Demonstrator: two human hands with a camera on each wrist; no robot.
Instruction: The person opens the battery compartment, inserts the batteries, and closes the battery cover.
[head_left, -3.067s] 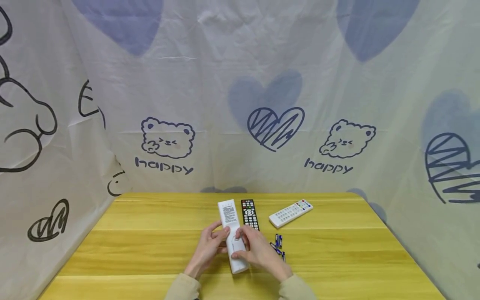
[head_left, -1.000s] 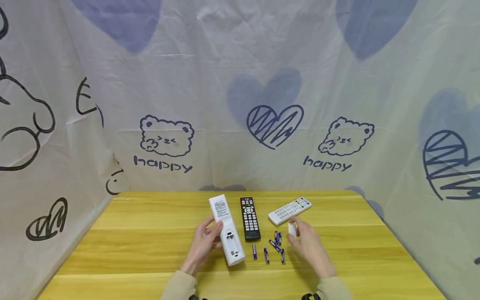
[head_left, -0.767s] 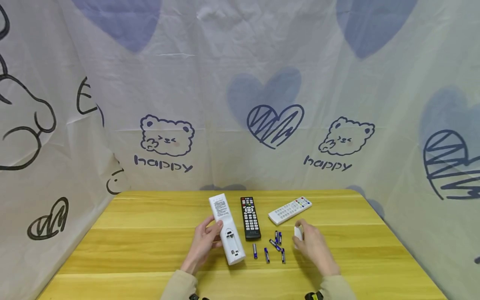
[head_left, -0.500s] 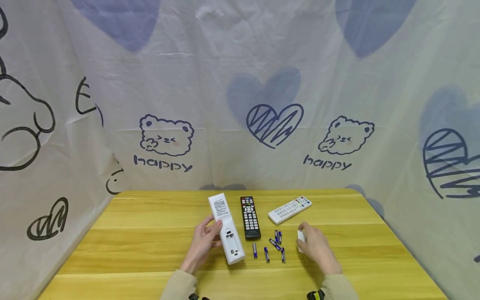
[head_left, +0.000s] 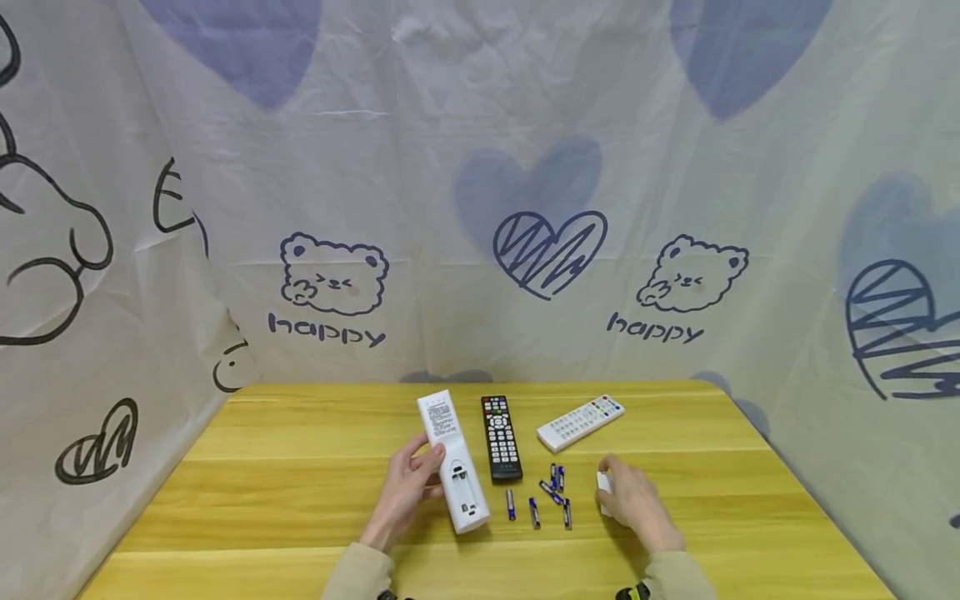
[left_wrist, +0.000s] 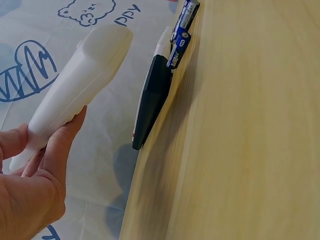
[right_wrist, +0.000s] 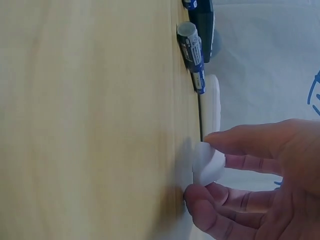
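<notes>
My left hand [head_left: 405,490] grips a white remote control [head_left: 447,423] by its side, back face up. The battery compartment [head_left: 464,492] in that back is uncovered, and no batteries show inside. In the left wrist view the remote [left_wrist: 82,75] is raised off the table, thumb on one side and fingers on the other. On the right, my right hand [head_left: 637,504] pinches a small white battery cover [right_wrist: 207,162] between thumb and fingers, close over the tabletop. Several blue and silver batteries [head_left: 567,514] lie between the two hands.
A black remote control [head_left: 500,442] lies buttons up just right of the held one. Farther right, a second white remote [head_left: 580,423] rests at a slant. The wooden table [head_left: 285,467] ends at a patterned cloth [head_left: 435,333] behind and at the sides.
The right hand, earlier on the remote's back, has taken off the battery cover and carried it right, down near the table. The left hand keeps the remote, shifted slightly left.
</notes>
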